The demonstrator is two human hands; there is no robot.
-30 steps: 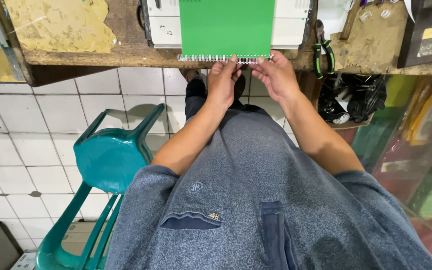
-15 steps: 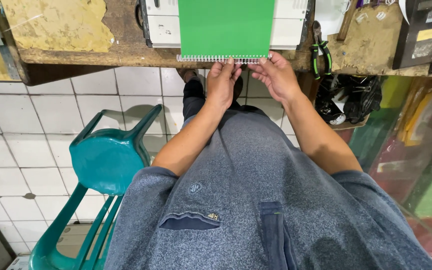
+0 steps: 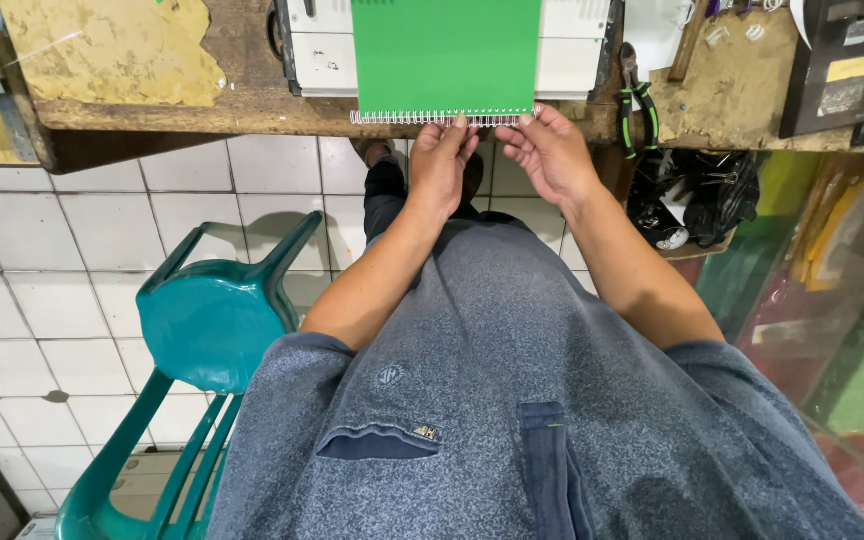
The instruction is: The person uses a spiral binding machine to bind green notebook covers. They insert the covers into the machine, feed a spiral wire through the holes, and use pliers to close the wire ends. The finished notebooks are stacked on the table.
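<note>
Green spiral notebook (image 3: pixel 446 55) lay on the white machine (image 3: pixel 572 45) at the near edge of the wooden bench (image 3: pixel 202 110), wire coil side facing the person. Top of the notebook was cut off by the frame edge, so its full length wasn't visible.

Left hand (image 3: pixel 440 165) was at the coil near its middle, fingertips curled onto the wire binding (image 3: pixel 392 117). Looked like a light pinch, but the finger pads were hidden under the knuckles, so I couldn't tell if it actually gripped.

Right hand (image 3: pixel 550 155) was at the coil's right end, fingers touching the wire and the cover corner. Same issue: contact clear, grasp not.

The machine was mostly covered by the notebook; only its side panels showed.

Green-handled pliers (image 3: pixel 636 105) lay on the bench just right of the machine, tips partly lost in clutter. Black bag (image 3: pixel 692 195) hung below the bench, contents unreadable. Teal plastic chair (image 3: pixel 212 320) stood at the person's left on the white tile floor (image 3: pixel 42 260), legs cut off at the bottom. Grey shirt (image 3: pixel 512 400) hid the lap and legs.
</note>
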